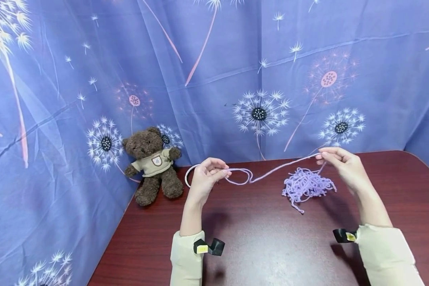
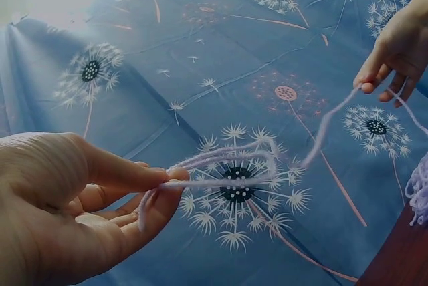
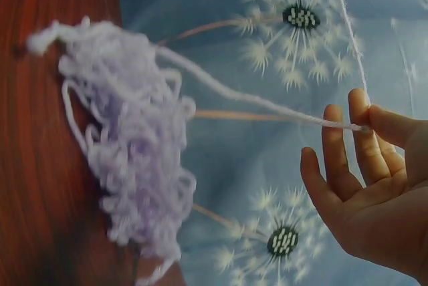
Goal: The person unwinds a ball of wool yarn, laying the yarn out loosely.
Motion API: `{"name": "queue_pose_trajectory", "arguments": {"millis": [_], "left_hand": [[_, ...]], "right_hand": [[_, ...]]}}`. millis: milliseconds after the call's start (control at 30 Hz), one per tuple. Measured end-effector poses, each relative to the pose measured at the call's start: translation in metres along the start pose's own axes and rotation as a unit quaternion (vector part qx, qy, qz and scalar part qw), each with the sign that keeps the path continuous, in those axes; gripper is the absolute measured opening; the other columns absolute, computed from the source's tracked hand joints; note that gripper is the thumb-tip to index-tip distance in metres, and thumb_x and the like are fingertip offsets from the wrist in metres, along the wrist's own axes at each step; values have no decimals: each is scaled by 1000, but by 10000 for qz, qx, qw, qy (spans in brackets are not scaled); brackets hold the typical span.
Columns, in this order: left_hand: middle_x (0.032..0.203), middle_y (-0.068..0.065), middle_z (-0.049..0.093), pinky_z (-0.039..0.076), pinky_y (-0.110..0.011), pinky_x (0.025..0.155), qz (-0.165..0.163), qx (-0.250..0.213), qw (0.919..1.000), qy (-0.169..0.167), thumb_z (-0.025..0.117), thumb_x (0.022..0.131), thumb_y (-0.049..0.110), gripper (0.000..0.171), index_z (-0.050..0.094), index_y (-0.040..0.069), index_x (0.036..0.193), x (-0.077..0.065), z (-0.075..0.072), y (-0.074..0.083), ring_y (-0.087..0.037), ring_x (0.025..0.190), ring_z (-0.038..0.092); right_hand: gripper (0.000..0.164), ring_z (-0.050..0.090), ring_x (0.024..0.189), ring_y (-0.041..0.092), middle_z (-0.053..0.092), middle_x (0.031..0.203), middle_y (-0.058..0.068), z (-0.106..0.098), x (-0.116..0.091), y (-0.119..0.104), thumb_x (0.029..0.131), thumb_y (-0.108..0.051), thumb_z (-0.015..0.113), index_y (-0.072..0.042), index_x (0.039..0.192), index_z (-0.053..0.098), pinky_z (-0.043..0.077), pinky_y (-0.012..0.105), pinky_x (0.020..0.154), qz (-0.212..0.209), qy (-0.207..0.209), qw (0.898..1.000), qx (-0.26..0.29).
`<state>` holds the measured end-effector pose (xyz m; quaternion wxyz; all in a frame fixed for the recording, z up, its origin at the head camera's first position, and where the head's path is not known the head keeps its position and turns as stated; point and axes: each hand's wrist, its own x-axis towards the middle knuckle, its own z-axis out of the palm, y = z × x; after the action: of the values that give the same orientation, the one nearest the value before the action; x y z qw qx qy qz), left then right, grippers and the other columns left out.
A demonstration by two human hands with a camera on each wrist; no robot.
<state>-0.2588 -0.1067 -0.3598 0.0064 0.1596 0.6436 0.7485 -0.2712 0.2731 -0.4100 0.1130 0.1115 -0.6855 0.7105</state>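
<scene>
Between thumb and fingertips my left hand (image 1: 206,178) pinches a loop of lilac yarn (image 1: 249,177). In the left wrist view the loop (image 2: 224,166) has several strands lying side by side. From it a single strand runs up to my right hand (image 1: 344,165), which pinches it between thumb and index finger while the other fingers spread loosely. Below and left of the right hand a tangled pile of the same yarn (image 1: 305,186) lies on the table. In the right wrist view a strand leads from the pile (image 3: 134,132) up to the pinching fingertips (image 3: 361,109).
A brown teddy bear (image 1: 151,167) in a cream shirt sits at the table's back left. Behind my left hand shows a white curved cord (image 1: 188,176). The dark red table (image 1: 257,234) meets a blue dandelion-print cloth (image 1: 214,99) at its back and left.
</scene>
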Motion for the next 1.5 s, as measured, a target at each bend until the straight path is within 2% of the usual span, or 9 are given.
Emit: {"name": "queue_pose_trajectory", "arguments": {"millis": [133,267,400,533,667,800,967,1200,1500], "left_hand": [[82,1,67,58,-18,69,-73,-132,9999,79,59,84,-16,23,55,-5,102,-1,0,2,-8,72,71],[81,-1,68,60,-21,71,-161,-259,9994,139,59,83,-18,25,53,-8,105,-2,3,2,-10,71,71],[80,0,68,59,-21,71,-195,-337,9992,72,59,83,-18,24,52,-9,104,0,6,1,-10,72,72],[79,1,68,60,-21,70,-173,-336,9993,39,59,83,-19,23,53,-8,102,2,10,-1,-10,72,72],[78,1,69,60,-22,70,-194,-327,9993,45,60,83,-19,22,54,-8,102,4,14,-3,-10,71,72],[79,0,69,60,-23,71,-223,-289,9993,3,61,82,-18,22,55,-8,101,4,18,-6,-10,70,72],[83,-3,71,60,-24,74,-208,-212,9995,-144,62,83,-16,21,56,-4,99,7,24,-9,-9,73,72],[86,-6,73,60,-23,73,-146,-331,9993,-60,61,83,-18,23,56,1,96,9,19,-8,-9,76,72],[80,0,74,60,-23,73,-300,-616,9975,198,57,86,-17,24,56,5,96,10,-21,-15,-13,78,74]], "right_hand": [[18,71,78,1,76,88,-12,-13,0,8,96,-9,60,-20,105,70,52,8,77,80,167,9989,435],[20,70,78,-3,75,87,-18,-21,-2,15,96,-10,59,-27,102,69,51,6,74,363,287,9985,284],[17,65,81,-13,68,90,-33,-12,-1,18,98,-19,59,-33,104,65,46,2,75,598,233,9956,-678],[25,58,87,-18,59,94,-42,16,3,15,98,-31,58,-17,118,64,43,3,79,567,-61,9813,-1839],[38,56,90,-16,70,104,-20,57,4,14,98,-31,58,-4,124,61,44,9,83,292,-459,9728,-2251],[36,62,102,-2,66,125,14,100,-2,22,98,-24,58,-4,127,59,48,15,88,14,-1105,9746,-1947],[39,66,108,17,68,122,17,129,-13,28,97,-21,59,-2,131,58,54,19,84,-56,-1915,9649,-1798],[25,66,83,2,74,90,13,113,-12,17,98,-17,57,0,113,68,54,21,78,-183,-1907,9619,-1951],[32,67,83,-3,70,83,-20,64,-4,-2,101,-20,53,7,116,62,55,16,76,153,-1340,9719,-1930]]}}
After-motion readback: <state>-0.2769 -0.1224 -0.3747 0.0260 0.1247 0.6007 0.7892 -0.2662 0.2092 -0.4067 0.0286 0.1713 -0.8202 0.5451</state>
